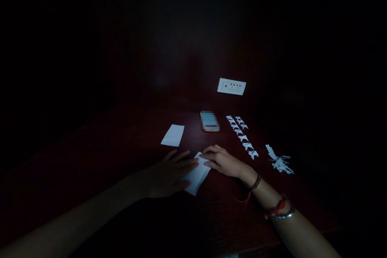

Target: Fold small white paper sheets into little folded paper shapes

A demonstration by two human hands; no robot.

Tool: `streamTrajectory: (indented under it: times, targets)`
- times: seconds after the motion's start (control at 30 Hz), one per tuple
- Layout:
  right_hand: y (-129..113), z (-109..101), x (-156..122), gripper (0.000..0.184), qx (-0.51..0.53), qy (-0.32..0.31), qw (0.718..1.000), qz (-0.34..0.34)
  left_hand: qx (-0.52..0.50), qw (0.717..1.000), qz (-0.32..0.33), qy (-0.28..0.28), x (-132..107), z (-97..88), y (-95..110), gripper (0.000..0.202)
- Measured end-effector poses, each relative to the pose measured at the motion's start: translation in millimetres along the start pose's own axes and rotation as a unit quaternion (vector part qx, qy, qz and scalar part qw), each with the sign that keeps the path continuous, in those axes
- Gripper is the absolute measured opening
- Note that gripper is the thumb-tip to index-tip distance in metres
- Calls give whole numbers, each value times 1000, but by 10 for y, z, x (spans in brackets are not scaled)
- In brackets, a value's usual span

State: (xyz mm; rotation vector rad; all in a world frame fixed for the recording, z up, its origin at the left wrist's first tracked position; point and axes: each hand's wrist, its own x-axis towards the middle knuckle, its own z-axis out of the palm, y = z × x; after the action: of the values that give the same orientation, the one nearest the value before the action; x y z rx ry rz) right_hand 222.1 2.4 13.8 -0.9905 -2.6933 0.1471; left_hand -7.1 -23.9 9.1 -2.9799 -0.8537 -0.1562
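Observation:
A white sheet of paper (198,177) lies on the dark red table (121,161) in dim light. My left hand (169,173) rests flat on its left part with the fingers stretched out. My right hand (222,161) presses on the sheet's upper right edge, fingers laid together and pointing left. Both hands touch the paper and partly hide it. Red threads and a metal bangle sit on my right wrist.
A second white sheet (173,135) lies further back to the left. A small blurred box (209,121) stands behind the hands. Several small folded paper pieces (242,135) form two rows at the right, with paper scraps (279,161) beyond. A wall socket (231,86) is behind.

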Motion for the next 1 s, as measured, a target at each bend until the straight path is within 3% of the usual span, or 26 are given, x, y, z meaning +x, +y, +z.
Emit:
streamTrajectory:
  times: [0.17, 0.27, 0.43, 0.53, 0.7, 1.0]
  targets:
    - [38, -30, -31, 43, 42, 17, 998, 42, 7, 999, -8, 41, -12, -9, 27, 49]
    - [25, -46, -16, 44, 107, 41, 990, 84, -4, 997, -13, 74, 22, -50, 45, 36]
    - [17, 21, 54, 31, 242, 57, 952, 179, -58, 994, -29, 87, 124, -81, 57, 21]
    - [40, 81, 103, 26, 299, 48, 928, 215, -66, 991, -31, 108, 161, -8, 47, 26]
    - [77, 110, 141, 23, 320, 64, 911, 253, -64, 992, -17, 109, 167, 110, 17, 34]
    - [122, 172, 171, 26, 330, 33, 897, 291, -74, 992, -5, 106, 203, 103, 71, 26]
